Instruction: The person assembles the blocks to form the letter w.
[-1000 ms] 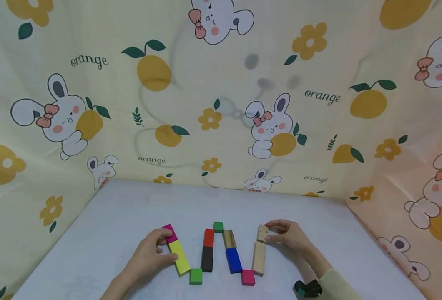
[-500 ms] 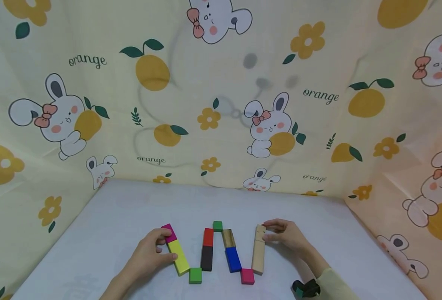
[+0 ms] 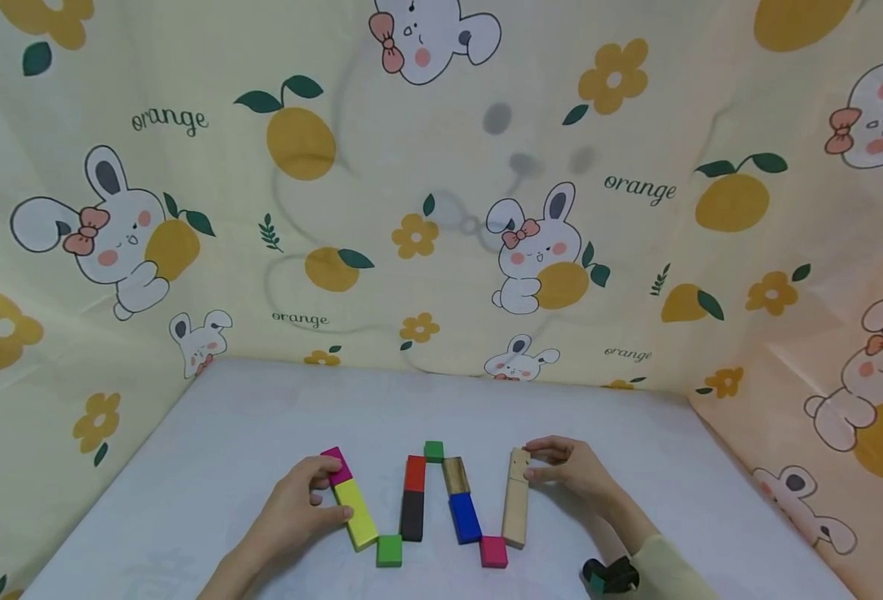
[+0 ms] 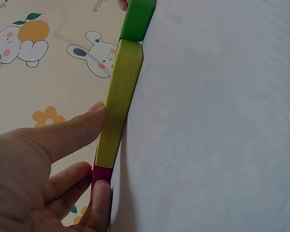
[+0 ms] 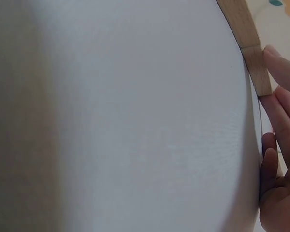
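My left hand (image 3: 291, 510) holds the left end of a zigzag of coloured wooden blocks. Its thumb touches the side of the yellow block (image 4: 120, 101), and a bent finger lies against the magenta block (image 3: 336, 465) beyond it. My right hand (image 3: 578, 471) pinches a small plain wooden block (image 5: 257, 70) at the right end, thumb at its side and a finger at its far end. That block meets a longer plain block (image 3: 516, 515) end to end. Between the hands lie green (image 3: 390, 551), red (image 3: 415, 473), black (image 3: 412, 516), brown (image 3: 456, 475), blue (image 3: 465, 517) and pink (image 3: 494, 552) blocks.
A second green cube (image 3: 434, 452) tops the zigzag's middle peak. A small dark object (image 3: 611, 576) is beside the right sleeve (image 3: 670, 571). The white table (image 3: 299, 400) meets a printed cloth (image 3: 441, 250) at its back and sides.
The small plain block has shifted slightly left with my right hand, and now lines up with the longer plain block. My left hand stays where it was on the yellow and magenta blocks.
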Demonstrator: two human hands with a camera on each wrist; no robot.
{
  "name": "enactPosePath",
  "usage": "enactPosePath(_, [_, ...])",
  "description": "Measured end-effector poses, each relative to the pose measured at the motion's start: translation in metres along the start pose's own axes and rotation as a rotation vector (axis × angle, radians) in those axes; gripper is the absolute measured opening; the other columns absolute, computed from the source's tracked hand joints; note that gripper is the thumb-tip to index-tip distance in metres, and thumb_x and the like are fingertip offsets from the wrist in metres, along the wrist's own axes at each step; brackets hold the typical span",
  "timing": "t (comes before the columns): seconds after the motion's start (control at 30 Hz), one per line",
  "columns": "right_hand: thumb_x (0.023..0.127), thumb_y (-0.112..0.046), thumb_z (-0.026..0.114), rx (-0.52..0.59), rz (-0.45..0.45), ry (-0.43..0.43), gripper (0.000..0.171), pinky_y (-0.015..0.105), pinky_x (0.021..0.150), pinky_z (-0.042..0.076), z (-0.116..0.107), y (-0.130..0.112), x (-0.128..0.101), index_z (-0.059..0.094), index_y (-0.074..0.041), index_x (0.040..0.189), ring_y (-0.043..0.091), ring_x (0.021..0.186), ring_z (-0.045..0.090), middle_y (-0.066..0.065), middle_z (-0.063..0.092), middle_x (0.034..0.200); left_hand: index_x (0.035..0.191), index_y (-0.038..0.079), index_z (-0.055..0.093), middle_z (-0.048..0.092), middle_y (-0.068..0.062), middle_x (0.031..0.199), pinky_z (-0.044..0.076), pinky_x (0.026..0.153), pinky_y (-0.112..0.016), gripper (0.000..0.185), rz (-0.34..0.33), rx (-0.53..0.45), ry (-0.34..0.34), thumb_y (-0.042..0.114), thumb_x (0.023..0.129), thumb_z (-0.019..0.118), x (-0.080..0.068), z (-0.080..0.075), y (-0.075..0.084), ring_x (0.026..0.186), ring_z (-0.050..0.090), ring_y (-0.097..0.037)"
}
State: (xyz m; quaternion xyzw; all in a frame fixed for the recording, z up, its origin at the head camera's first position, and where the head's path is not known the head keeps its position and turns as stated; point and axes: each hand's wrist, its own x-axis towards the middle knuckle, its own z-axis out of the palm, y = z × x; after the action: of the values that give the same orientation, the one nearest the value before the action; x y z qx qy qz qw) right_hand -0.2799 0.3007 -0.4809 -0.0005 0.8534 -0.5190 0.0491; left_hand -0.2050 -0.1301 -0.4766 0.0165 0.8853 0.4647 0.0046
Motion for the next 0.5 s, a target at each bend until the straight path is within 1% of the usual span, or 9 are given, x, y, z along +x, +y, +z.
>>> enactPosePath(0.1, [0.075, -0.027, 0.087, -0.003, 0.007, -0.008, 0.047, 0.055, 0.106, 0.033, -0.0012, -0.0004, -0.0001, 0.069, -0.014, 0.116, 0.024, 0.116, 0.058, 0.002, 0.068, 0.118, 0.123, 0.011, 0.06, 0.059, -0.004, 0.118, 0.052, 0.086, -0.041, 0.065, 0.005, -0.008, -0.002, 0.024, 0.068, 0.092, 0.0004, -0.0002, -0.0002, 0.101, 0.056, -0.021])
enactPosePath(0.17, [0.078, -0.03, 0.085, -0.012, 0.014, -0.012, 0.045, 0.054, 0.103, 0.035, -0.0024, -0.0009, -0.0004, 0.069, -0.014, 0.117, 0.024, 0.116, 0.057, 0.002, 0.067, 0.118, 0.123, 0.011, 0.06, 0.059, -0.004, 0.117, 0.052, 0.086, -0.041, 0.065, 0.009, -0.012, -0.002, 0.023, 0.068, 0.092, 0.0007, -0.0001, -0.0003, 0.101, 0.056, -0.021])
enactPosePath(0.27, [0.081, -0.032, 0.082, -0.027, 0.02, -0.013, 0.043, 0.049, 0.095, 0.04, -0.0039, -0.0021, -0.0011, 0.069, -0.014, 0.118, 0.024, 0.113, 0.058, 0.002, 0.068, 0.117, 0.124, 0.011, 0.06, 0.059, -0.004, 0.116, 0.052, 0.086, -0.042, 0.066, 0.007, -0.008, -0.003, 0.024, 0.068, 0.092, 0.0011, 0.0, -0.0005, 0.1, 0.057, -0.021])
enactPosePath(0.33, [0.083, -0.034, 0.08, -0.035, 0.019, -0.012, 0.041, 0.045, 0.091, 0.04, -0.0042, -0.003, -0.0017, 0.069, -0.013, 0.117, 0.023, 0.112, 0.058, 0.003, 0.068, 0.116, 0.124, 0.011, 0.06, 0.059, -0.004, 0.116, 0.052, 0.086, -0.042, 0.066, 0.002, -0.002, -0.003, 0.024, 0.068, 0.092, 0.001, 0.0, -0.0005, 0.1, 0.057, -0.021])
enactPosePath(0.5, [0.084, -0.035, 0.079, -0.036, 0.018, -0.007, 0.041, 0.042, 0.087, 0.041, -0.0037, -0.0035, -0.0015, 0.07, -0.013, 0.117, 0.021, 0.109, 0.058, 0.002, 0.069, 0.115, 0.124, 0.011, 0.06, 0.06, -0.004, 0.116, 0.052, 0.086, -0.042, 0.066, -0.008, 0.004, 0.001, 0.025, 0.067, 0.092, 0.0001, -0.0004, 0.0005, 0.099, 0.057, -0.021])
